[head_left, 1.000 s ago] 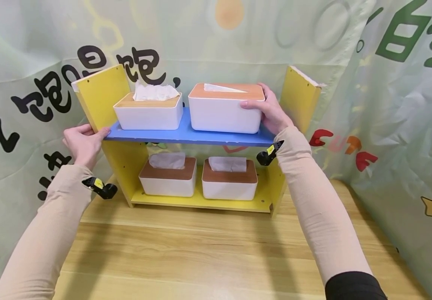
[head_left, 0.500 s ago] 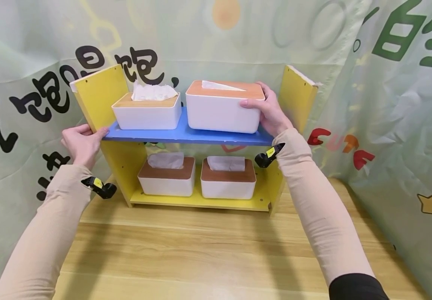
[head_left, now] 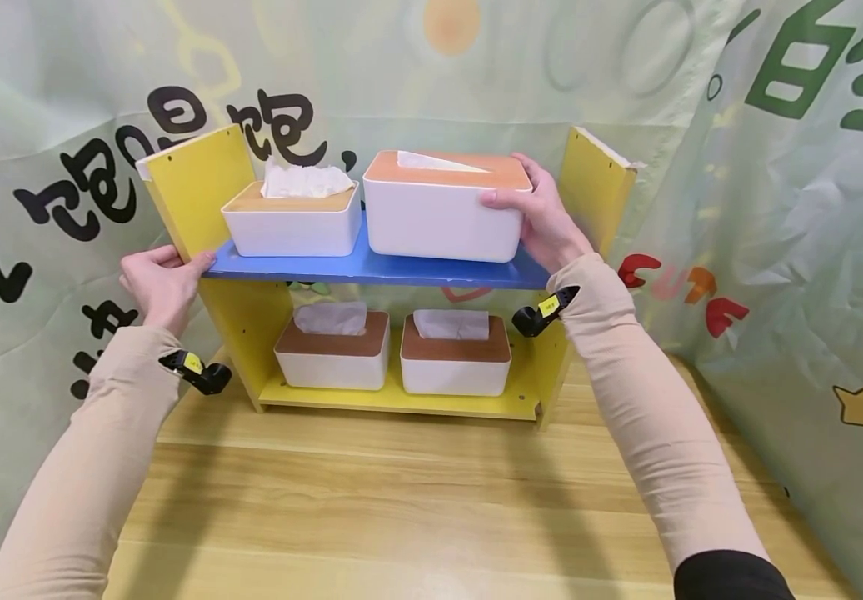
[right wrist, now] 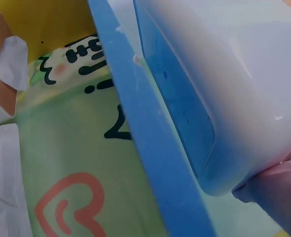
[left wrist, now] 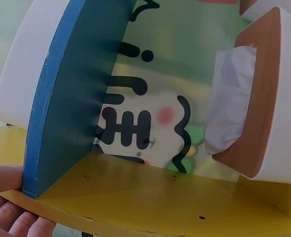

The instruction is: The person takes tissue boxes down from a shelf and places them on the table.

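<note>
One white tissue box (head_left: 442,218) with a brown lid is in the right hand (head_left: 547,212), and I see it over the right part of the blue board (head_left: 360,264). The thumb presses the front of the box and the other fingers go round behind its right end. From the right wrist I can see the bottom of the box, so its near edge is up off the board. I cannot tell if the back edge touches.

The left hand (head_left: 165,287) pinches the left yellow wall (head_left: 195,187), with the thumb by the end of the blue board.

Just beside the held box, on its left, another tissue box (head_left: 292,229) sits on the blue board with paper poking up. Under the board, I see a third box (head_left: 334,367) and a fourth box (head_left: 456,375) side by side on the yellow bottom board (head_left: 394,403). The whole shelf stands on a wooden table (head_left: 386,508), and a cloth (head_left: 491,92) with pictures and big letters hangs behind it.
</note>
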